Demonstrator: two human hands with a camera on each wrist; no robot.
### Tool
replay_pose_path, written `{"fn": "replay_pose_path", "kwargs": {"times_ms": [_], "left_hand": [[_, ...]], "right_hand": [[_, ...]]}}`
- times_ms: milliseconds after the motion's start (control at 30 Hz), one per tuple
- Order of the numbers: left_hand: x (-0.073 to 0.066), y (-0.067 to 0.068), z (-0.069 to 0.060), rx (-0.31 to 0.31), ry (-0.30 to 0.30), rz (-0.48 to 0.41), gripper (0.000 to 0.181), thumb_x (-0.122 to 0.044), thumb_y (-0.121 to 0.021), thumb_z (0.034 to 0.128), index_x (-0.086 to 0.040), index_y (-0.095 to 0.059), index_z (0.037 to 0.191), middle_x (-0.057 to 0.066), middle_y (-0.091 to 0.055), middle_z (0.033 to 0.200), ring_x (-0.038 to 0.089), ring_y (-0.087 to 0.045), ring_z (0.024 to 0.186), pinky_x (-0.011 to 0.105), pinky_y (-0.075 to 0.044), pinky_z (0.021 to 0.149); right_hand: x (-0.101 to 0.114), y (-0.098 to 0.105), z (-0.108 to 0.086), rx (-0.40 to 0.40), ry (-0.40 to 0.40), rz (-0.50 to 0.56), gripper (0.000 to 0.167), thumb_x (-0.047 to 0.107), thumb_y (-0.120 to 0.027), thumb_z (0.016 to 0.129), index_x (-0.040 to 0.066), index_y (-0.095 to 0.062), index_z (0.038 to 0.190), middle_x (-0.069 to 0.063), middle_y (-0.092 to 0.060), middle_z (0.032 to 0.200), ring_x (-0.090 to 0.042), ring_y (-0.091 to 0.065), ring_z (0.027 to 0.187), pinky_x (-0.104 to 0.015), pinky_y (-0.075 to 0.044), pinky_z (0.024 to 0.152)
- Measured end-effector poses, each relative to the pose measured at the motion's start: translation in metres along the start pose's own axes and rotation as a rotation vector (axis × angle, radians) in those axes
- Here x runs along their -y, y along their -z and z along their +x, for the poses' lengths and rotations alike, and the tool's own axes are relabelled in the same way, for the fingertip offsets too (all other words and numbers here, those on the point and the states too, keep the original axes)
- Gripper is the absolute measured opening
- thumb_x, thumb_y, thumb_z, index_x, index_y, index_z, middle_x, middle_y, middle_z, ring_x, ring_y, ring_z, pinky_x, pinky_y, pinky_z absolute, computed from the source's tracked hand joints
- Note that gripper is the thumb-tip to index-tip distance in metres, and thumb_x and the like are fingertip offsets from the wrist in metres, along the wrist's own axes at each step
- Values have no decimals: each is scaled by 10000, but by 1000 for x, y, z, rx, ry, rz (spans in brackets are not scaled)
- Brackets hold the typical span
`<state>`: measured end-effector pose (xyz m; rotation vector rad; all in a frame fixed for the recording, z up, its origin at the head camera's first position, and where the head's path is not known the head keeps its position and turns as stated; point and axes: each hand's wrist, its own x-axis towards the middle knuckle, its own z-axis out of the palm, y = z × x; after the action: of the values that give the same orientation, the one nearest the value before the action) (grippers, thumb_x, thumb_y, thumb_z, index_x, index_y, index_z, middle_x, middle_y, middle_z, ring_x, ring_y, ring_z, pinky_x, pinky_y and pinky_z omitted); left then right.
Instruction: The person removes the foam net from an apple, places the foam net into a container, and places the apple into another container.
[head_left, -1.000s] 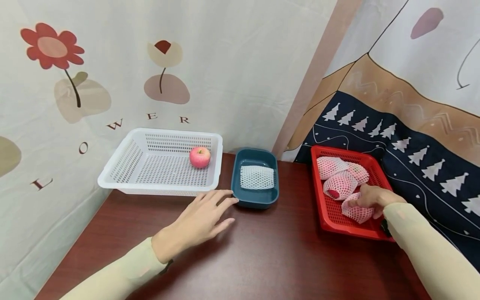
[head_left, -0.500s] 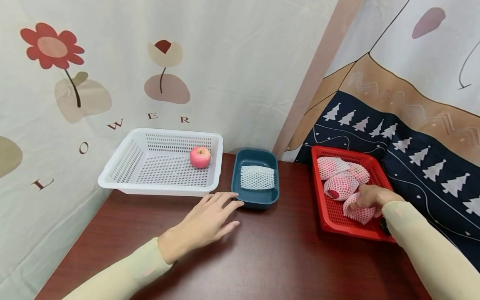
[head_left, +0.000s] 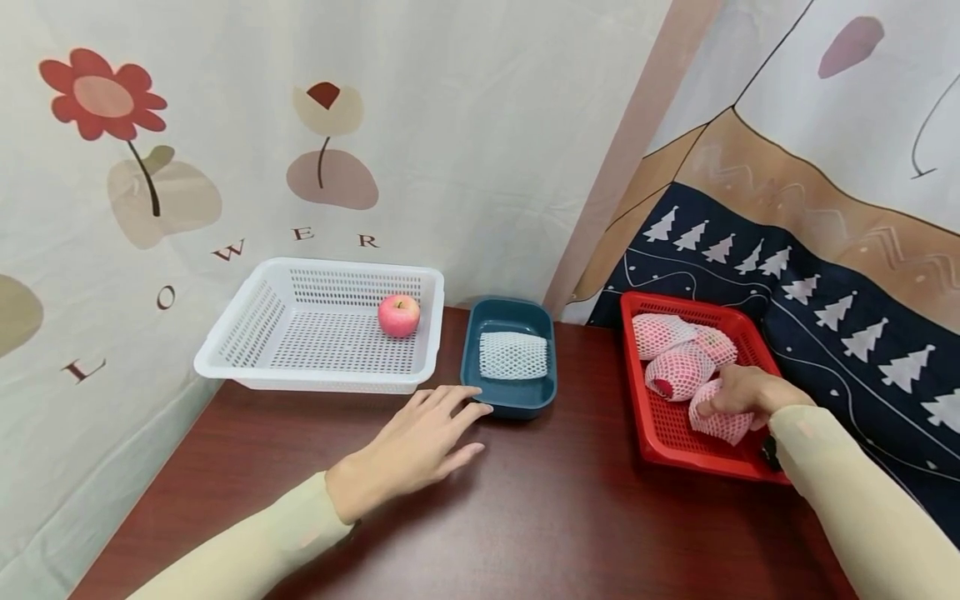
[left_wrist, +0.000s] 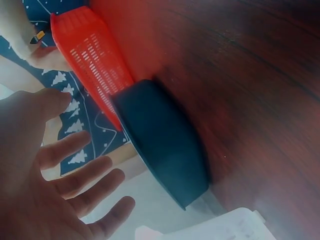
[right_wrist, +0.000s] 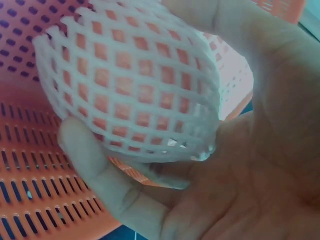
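Presently, the right hand [head_left: 753, 393] is grasping a round reddish fruit [right_wrist: 123, 61] in pinkish-white foam netting [head_left: 718, 423], inside a red plastic basket [head_left: 667, 427], the left hand [head_left: 408, 447] is hovering relaxed and released, just beside a dark blue rectangular tray [head_left: 513, 392], where a white foam net [head_left: 513, 356] is lying.

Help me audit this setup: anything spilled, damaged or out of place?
Nothing stands out: the apple sits in the white basket, the foam net in the blue container, and netted fruits in the red basket.
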<state>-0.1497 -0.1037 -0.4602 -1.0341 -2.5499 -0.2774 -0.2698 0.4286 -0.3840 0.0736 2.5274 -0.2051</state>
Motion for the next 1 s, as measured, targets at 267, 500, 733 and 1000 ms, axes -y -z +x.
{"fn": "replay_pose_path", "kwargs": {"times_ms": [267,500,733,1000], "left_hand": [[-3,-1,6,24,-6,-14,481,-449,-833,1074,-202,-741,1476,82,-712,1559,320,-701,1424,536,-620,1095],[-5,-6,10,6,-22,-24,486,-443,-855,1060,-202,-739,1467,88,-715,1544,312,-716,1397,525,-625,1083],[-7,-4,15,16,-23,-22,487,-448,-845,1068,-199,-740,1473,85,-719,1544,304,-723,1385,523,-624,1084],[-7,-3,17,10,-31,-19,485,-442,-852,1062,-195,-749,1465,87,-722,1543,304,-723,1394,523,-628,1080]], "right_hand": [[3,4,-16,-77,42,10,945,448,-850,1016,-240,-420,1501,-344,-656,1192,-349,-700,947,-404,-702,688],[13,8,-29,-128,53,58,1201,477,-846,1021,-293,-184,1662,-507,-532,1452,-344,-717,953,-399,-712,723],[21,5,-34,-186,63,30,1231,508,-859,1002,-298,-197,1655,-532,-549,1479,-403,-745,987,-477,-702,822],[33,6,-41,-222,58,22,1271,545,-848,999,-247,-156,1711,-556,-408,1634,-654,-576,1357,-830,-512,1185]]}}
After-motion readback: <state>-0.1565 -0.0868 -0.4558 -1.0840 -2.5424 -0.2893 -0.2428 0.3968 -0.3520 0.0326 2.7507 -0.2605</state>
